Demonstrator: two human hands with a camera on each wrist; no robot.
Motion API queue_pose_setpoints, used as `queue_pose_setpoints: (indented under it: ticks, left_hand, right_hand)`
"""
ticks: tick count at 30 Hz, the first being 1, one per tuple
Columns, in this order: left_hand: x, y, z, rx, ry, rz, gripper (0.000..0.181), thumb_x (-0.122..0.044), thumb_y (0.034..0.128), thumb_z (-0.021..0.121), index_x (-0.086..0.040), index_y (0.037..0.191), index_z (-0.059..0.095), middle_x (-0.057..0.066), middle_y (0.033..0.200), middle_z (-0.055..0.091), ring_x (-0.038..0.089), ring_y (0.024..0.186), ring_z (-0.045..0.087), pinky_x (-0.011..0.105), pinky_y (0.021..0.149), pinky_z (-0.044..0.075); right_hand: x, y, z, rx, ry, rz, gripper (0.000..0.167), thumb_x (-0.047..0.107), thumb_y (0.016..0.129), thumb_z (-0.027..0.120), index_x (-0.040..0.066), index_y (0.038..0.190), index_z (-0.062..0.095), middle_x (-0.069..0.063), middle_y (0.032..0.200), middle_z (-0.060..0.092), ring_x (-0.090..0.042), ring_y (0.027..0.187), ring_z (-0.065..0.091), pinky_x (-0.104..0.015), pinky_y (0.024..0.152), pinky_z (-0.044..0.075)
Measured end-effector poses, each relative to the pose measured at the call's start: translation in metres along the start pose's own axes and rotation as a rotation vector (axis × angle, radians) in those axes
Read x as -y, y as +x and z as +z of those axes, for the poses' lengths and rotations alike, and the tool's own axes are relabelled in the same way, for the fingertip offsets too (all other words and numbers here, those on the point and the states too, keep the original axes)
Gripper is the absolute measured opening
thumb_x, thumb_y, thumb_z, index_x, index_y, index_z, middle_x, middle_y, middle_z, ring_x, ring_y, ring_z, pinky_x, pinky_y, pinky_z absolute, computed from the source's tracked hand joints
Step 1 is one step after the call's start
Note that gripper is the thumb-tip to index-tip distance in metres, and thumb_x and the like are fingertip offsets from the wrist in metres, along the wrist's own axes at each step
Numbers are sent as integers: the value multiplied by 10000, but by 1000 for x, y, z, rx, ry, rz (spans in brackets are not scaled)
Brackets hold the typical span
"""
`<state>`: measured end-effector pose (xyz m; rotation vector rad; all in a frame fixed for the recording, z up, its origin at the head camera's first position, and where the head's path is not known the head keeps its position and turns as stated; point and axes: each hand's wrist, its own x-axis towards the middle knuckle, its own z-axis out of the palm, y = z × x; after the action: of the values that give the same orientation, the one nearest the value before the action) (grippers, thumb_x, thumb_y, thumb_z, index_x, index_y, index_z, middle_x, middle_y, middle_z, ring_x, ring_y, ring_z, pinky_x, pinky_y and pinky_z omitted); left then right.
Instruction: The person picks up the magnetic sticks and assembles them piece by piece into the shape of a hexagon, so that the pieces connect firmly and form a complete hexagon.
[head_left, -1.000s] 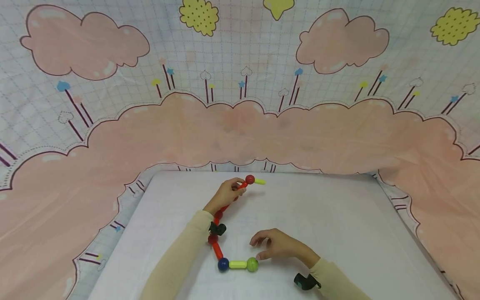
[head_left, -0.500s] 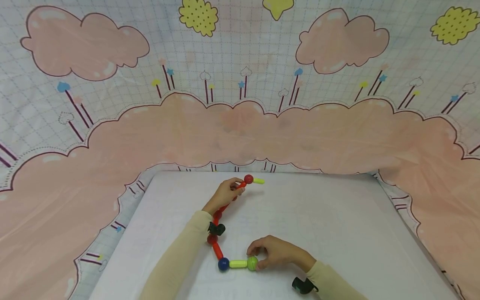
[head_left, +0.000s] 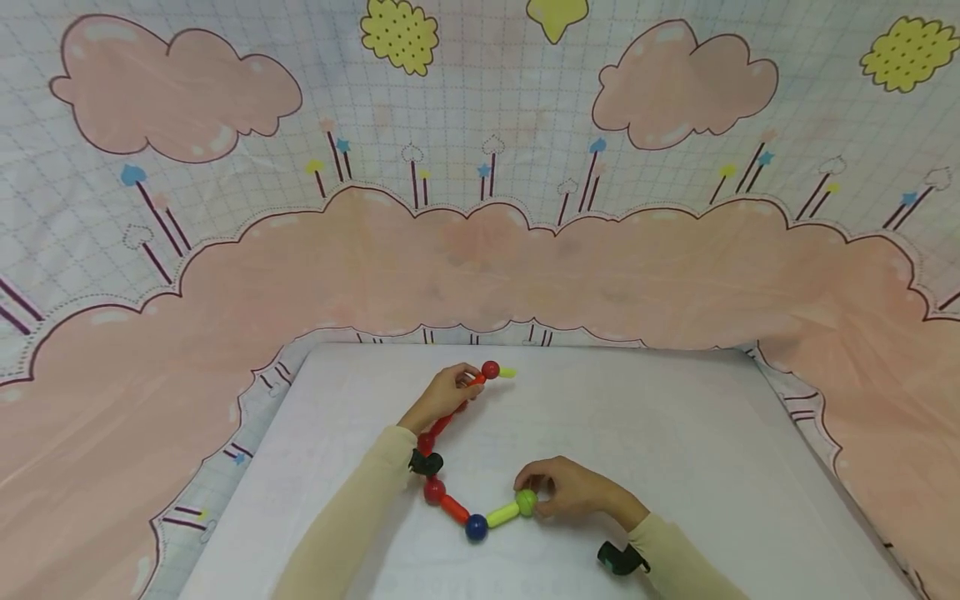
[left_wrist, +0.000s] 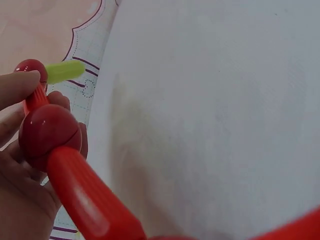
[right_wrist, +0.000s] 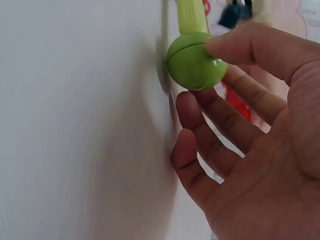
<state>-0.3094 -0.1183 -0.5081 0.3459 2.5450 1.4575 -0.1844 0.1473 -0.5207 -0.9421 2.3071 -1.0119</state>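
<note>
A chain of rods and balls curves over the white table (head_left: 675, 433). At its far end is a red ball (head_left: 491, 369) with a yellow-green rod (head_left: 507, 372) sticking out to the right. My left hand (head_left: 442, 395) pinches the red rod (left_wrist: 36, 100) just below that ball. Further red balls and red rods (head_left: 453, 508) lead down to a blue ball (head_left: 476, 527), partly hidden by my left wrist. Another yellow-green rod (head_left: 502, 515) joins the blue ball to a green ball (head_left: 527, 502). With thumb and fingers, my right hand (head_left: 573, 487) pinches that green ball.
Behind the table hangs a patterned cloth (head_left: 525, 267) with pink clouds, which also runs along both sides. A dark wrist camera sits on each arm, the left one (head_left: 426, 463) right over the chain.
My right hand has come onto the green ball and pinched it. The chain's near end has swung right and away from me. My left hand has shifted slightly left and nearer with the far end.
</note>
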Motion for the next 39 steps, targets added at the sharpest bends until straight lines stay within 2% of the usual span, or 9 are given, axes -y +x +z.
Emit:
queue_pose_setpoints:
  ticks: [6, 14, 17, 22, 28, 31, 33, 37, 39]
  left_hand:
    - [7, -6, 0, 30, 33, -24, 260, -176, 925, 679, -84, 1162, 624, 86, 967, 673, 144, 735, 614, 258, 614, 517]
    - [12, -14, -1, 98, 79, -64, 244, -187, 919, 681, -88, 1136, 628, 76, 967, 665, 148, 715, 608, 254, 622, 516]
    - [14, -16, -1, 85, 97, -60, 236, -181, 916, 682, -74, 1121, 633, 81, 937, 665, 141, 686, 611, 251, 603, 518]
    - [20, -18, -3, 29, 178, -44, 232, -210, 907, 697, -73, 1092, 663, 67, 937, 669, 129, 727, 598, 244, 632, 503]
    - [22, -22, -6, 32, 220, -92, 287, -248, 905, 699, -54, 1111, 657, 77, 931, 645, 152, 736, 582, 250, 614, 490]
    - [22, -26, -7, 38, 221, -130, 291, -258, 903, 704, -47, 1096, 654, 75, 884, 627, 148, 714, 569, 238, 602, 474]
    - [23, -29, -7, 43, 202, -151, 284, -252, 903, 707, -42, 1084, 648, 73, 852, 619, 141, 683, 574, 236, 581, 483]
    - [23, -34, -7, 52, 149, -174, 262, -229, 907, 704, -35, 1065, 627, 77, 811, 611, 137, 610, 600, 249, 528, 521]
    - [22, -36, -6, 58, 124, -182, 258, -213, 907, 701, -31, 1069, 616, 84, 811, 610, 143, 590, 611, 264, 513, 536]
  right_hand:
    - [-15, -8, -14, -39, -12, 44, 336, 76, 821, 711, 195, 1131, 664, 91, 1062, 639, -65, 942, 545, -218, 790, 454]
    - [-37, -21, -33, -174, -48, 46, 352, 42, 817, 698, 171, 1142, 651, 25, 1123, 651, -112, 1002, 556, -250, 809, 477]
    - [-42, -23, -38, -215, -42, 81, 336, 50, 831, 704, 164, 1143, 653, 16, 1133, 653, -146, 1022, 567, -279, 834, 490]
    - [-46, -24, -44, -264, -35, 105, 317, 41, 841, 714, 172, 1125, 662, 12, 1131, 665, -196, 1037, 592, -329, 865, 488]
    - [-51, -20, -46, -329, -55, 97, 281, 45, 873, 688, 157, 1129, 660, -7, 1114, 683, -182, 994, 608, -314, 844, 493]
    - [-49, -17, -43, -396, -83, 166, 255, 59, 888, 669, 138, 1130, 660, 4, 1045, 682, -138, 927, 600, -277, 792, 496]
    - [-45, -15, -41, -448, -77, 247, 229, 93, 901, 665, 123, 1128, 659, 6, 950, 669, -121, 829, 589, -259, 709, 488]
    - [-36, -10, -36, -536, -32, 387, 251, 197, 909, 685, 106, 1141, 651, 2, 770, 626, -123, 623, 550, -256, 564, 426]
    - [-31, -7, -33, -556, -13, 418, 290, 251, 902, 703, 106, 1147, 647, 0, 731, 625, -127, 576, 544, -265, 547, 407]
